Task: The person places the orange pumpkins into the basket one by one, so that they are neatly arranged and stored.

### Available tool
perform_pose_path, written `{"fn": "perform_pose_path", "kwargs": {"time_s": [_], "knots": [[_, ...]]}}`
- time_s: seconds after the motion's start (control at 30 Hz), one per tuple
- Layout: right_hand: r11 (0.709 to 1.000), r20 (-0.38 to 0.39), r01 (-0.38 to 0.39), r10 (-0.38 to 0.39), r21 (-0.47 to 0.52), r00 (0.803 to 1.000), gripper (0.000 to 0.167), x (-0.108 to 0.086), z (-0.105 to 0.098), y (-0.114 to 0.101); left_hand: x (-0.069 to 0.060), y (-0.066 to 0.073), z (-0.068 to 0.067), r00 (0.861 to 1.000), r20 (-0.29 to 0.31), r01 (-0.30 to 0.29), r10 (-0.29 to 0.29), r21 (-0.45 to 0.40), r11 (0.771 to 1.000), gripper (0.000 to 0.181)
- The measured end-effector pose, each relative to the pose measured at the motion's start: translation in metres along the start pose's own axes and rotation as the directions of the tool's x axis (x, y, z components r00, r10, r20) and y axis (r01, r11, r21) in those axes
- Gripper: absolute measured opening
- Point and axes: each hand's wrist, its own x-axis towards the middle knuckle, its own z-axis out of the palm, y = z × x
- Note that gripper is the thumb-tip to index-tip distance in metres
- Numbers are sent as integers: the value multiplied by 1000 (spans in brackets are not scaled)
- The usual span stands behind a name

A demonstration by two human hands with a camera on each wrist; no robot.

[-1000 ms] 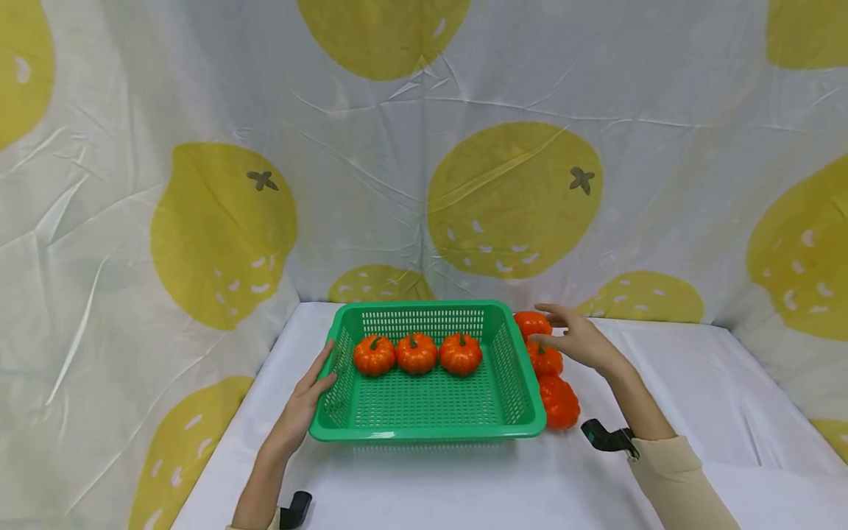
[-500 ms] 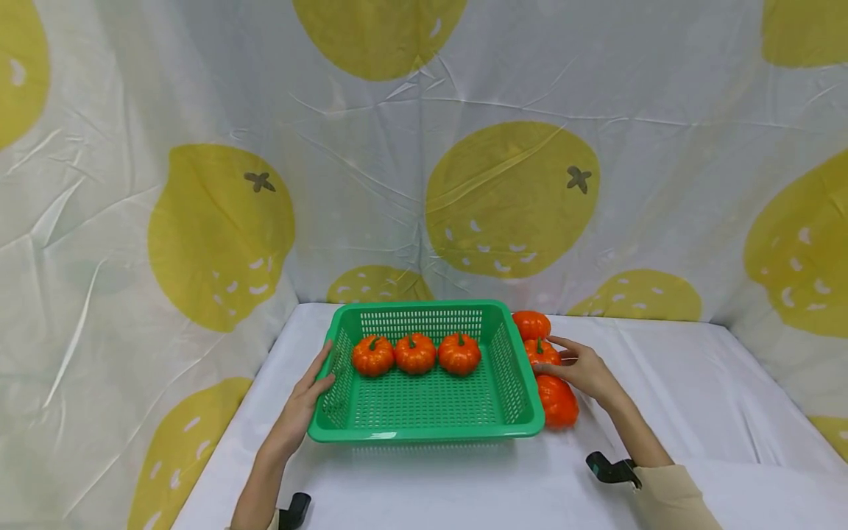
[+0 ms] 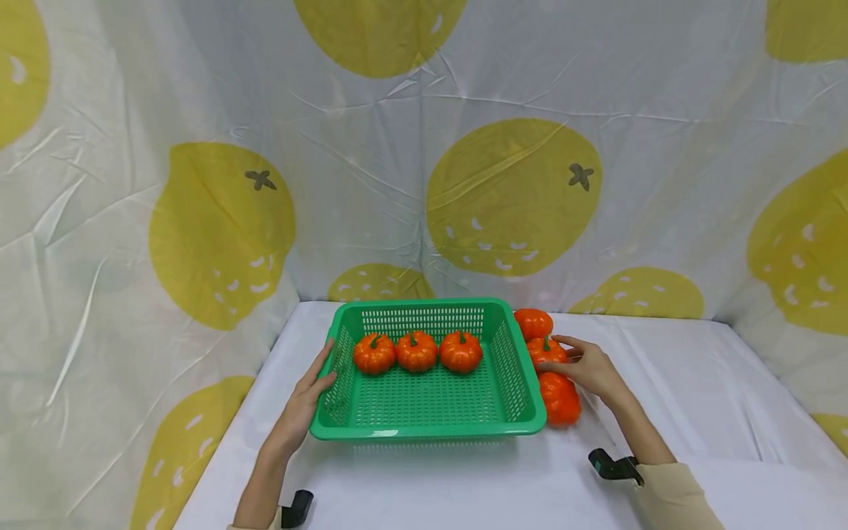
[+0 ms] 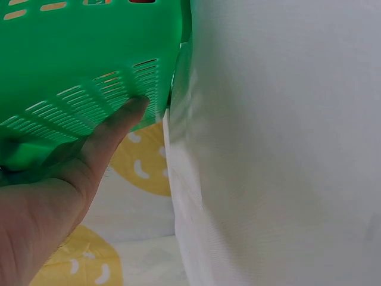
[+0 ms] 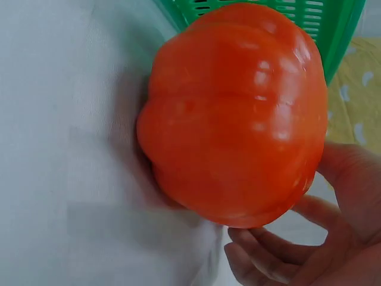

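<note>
A green basket (image 3: 424,432) holds three orange pumpkins (image 3: 374,354), (image 3: 416,351), (image 3: 460,352) in a row. My left hand (image 3: 298,408) lies against its left side; the left wrist view shows a straight finger of that hand (image 4: 71,190) on the slotted basket wall (image 4: 89,47). Right of the basket stand three more pumpkins: far (image 3: 533,323), middle (image 3: 546,352) and near (image 3: 560,400). My right hand (image 3: 592,368) grips the middle one between thumb and fingers. In the right wrist view the near pumpkin (image 5: 235,113) hides what the right hand (image 5: 315,238) holds.
A white cloth (image 3: 424,486) covers the table. Behind and at the sides hangs a pale curtain (image 3: 364,184) with yellow lemon prints. A black wrist device (image 3: 297,509) sits by the left sleeve, another (image 3: 615,467) by the right.
My right hand has come nearer from above the far and middle pumpkins and closed on the middle one, which has shifted slightly right. The left hand and basket stay where they were.
</note>
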Motion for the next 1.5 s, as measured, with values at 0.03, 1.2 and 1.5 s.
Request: {"fn": "perform_pose_path", "kwargs": {"time_s": [0.03, 1.2, 1.5], "knots": [[1000, 2, -4, 4, 1, 1000, 89, -1, -1, 2, 0, 0, 0, 1000, 0, 2, -2, -3, 1000, 59], [978, -109, 206, -201, 33, 973, 78, -9, -23, -22, -1, -3, 1, 1000, -7, 1, -1, -3, 1000, 59], [967, -114, 226, -213, 121, 970, 76, -17, -24, -56, 1, -2, 1, 1000, -5, -2, 2, 2, 1000, 59]]}}
